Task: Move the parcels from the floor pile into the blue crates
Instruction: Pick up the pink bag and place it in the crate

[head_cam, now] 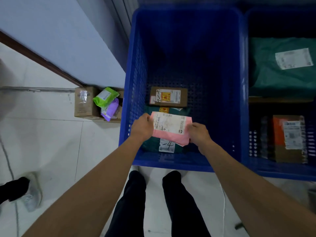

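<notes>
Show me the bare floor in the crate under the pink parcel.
Bare mesh lies right of the brown box and beyond it to the far wall of the blue crate. The near-left is crowded: a green bag under the pink parcel.

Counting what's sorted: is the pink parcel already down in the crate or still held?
Still held. Both hands, left and right, grip the pink parcel above a green parcel inside the blue crate.

1. You hold a pink parcel (172, 134) with a white printed label.
2. The blue crate (222, 93) at centre has perforated walls.
3. Inside it lie a brown box (168, 96) with a yellow-and-white label and a dark green bag (150, 146).
4. At left you see lime-green (105, 96) and purple (111, 109) pouches on brown cartons.
5. At right, a teal bag (273, 79) and an orange parcel (277, 132).
</notes>
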Available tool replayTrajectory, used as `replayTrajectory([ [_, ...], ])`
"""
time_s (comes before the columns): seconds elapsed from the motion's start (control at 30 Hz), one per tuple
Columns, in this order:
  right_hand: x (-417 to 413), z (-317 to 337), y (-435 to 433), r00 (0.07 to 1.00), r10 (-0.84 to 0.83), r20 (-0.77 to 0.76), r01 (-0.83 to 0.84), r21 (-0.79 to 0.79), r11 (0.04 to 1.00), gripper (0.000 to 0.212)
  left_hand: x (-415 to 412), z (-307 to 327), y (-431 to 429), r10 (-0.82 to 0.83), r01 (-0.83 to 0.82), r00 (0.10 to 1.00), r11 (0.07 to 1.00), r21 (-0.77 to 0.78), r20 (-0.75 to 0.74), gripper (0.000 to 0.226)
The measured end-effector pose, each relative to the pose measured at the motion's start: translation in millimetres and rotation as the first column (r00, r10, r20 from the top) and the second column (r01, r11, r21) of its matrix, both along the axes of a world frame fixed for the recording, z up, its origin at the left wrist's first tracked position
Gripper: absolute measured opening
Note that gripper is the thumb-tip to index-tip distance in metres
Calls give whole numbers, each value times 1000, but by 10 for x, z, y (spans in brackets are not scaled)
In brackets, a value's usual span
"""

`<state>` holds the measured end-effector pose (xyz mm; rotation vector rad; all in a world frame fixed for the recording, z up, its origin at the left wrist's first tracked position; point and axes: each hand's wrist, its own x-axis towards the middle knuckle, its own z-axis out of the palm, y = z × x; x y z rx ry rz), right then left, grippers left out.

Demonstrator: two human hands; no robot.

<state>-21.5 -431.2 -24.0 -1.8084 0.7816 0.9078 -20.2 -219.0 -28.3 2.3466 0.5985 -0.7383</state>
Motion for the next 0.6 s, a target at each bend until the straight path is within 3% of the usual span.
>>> replayTrajectory([
  [0.27, -163, -754, 173, 982, 139, -129, -140, 1, 990, 36, -275, -782, 35, 51, -36, 954, 998, 56, -294, 36],
  [0.37, -161, -843, 271, 969, 177, -173, -179, 6, 984, 21, -303, -901, 19, 57, -20, 925, 995, 101, -375, 42],
  [0.6, -191, -944, 371, 925, 303, -228, -322, -54, 945, 31, -321, -999, 28, 59, -3, 901, 992, 129, -430, 48],
])
